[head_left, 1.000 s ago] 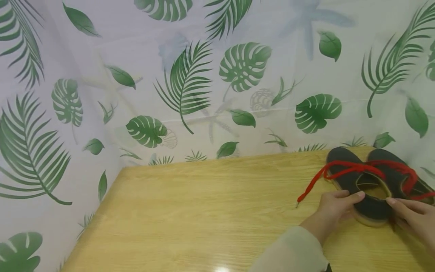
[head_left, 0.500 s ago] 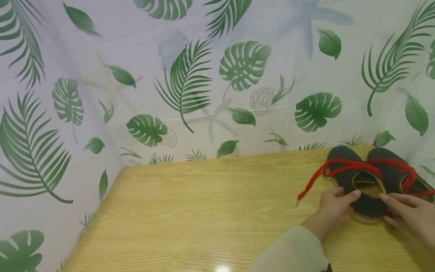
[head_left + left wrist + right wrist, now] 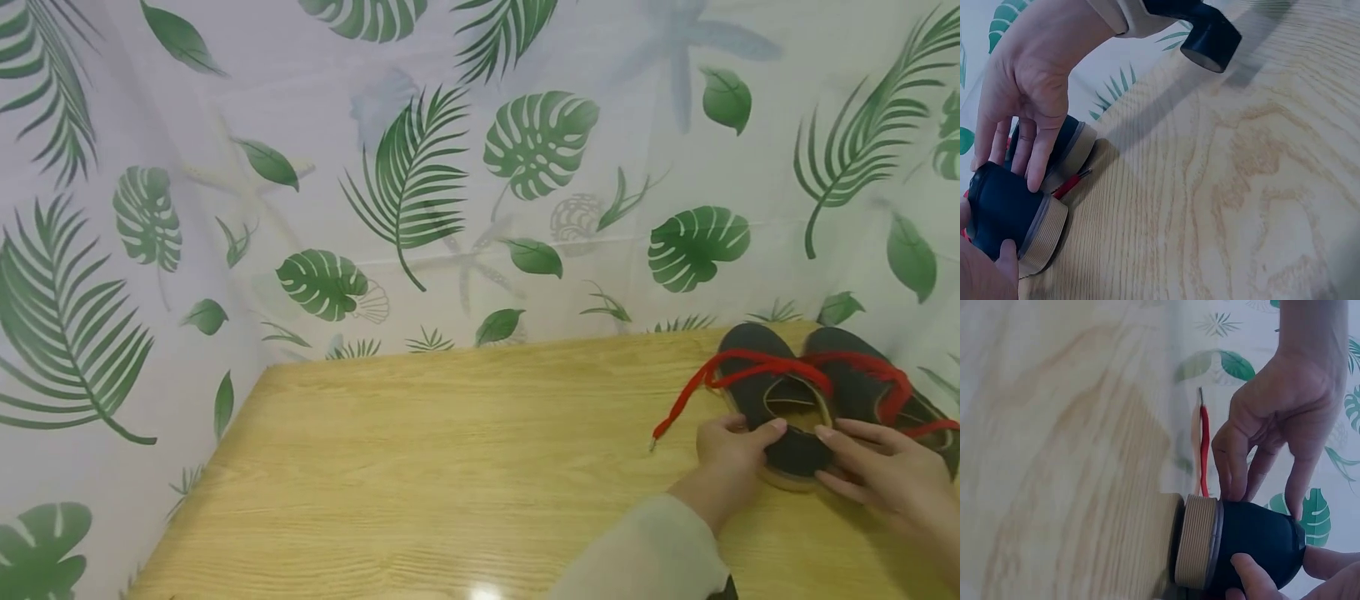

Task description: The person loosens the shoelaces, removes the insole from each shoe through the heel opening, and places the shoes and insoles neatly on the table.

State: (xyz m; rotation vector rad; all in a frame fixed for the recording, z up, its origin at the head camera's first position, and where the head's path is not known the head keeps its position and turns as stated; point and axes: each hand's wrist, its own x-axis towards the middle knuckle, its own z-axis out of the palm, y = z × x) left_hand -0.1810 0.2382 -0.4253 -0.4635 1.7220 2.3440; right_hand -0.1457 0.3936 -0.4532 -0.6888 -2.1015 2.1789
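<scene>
A dark navy shoe (image 3: 797,454) with a tan sole and red lace (image 3: 675,408) stands at the right of the table, toe toward the back. My left hand (image 3: 729,457) holds its heel from the left, thumb on the collar. On the heel's right side, my right hand (image 3: 888,471) pinches the collar edge between thumb and fingers. The right wrist view shows both hands round the heel (image 3: 1254,540) and the ridged sole (image 3: 1196,540) on the wood. Beside it on the right lies a matching shoe (image 3: 832,346), partly covered by my right hand.
The wooden table (image 3: 450,467) stretches to the left. A white cloth (image 3: 465,167) with green leaf prints hangs behind and at both sides, close behind the shoes. The lace's metal tip (image 3: 652,446) lies on the wood to the left of the shoe.
The heel of the held shoe has swung to the left, while its toe stays almost in place. Both hands have moved with it, the right hand more than the left.
</scene>
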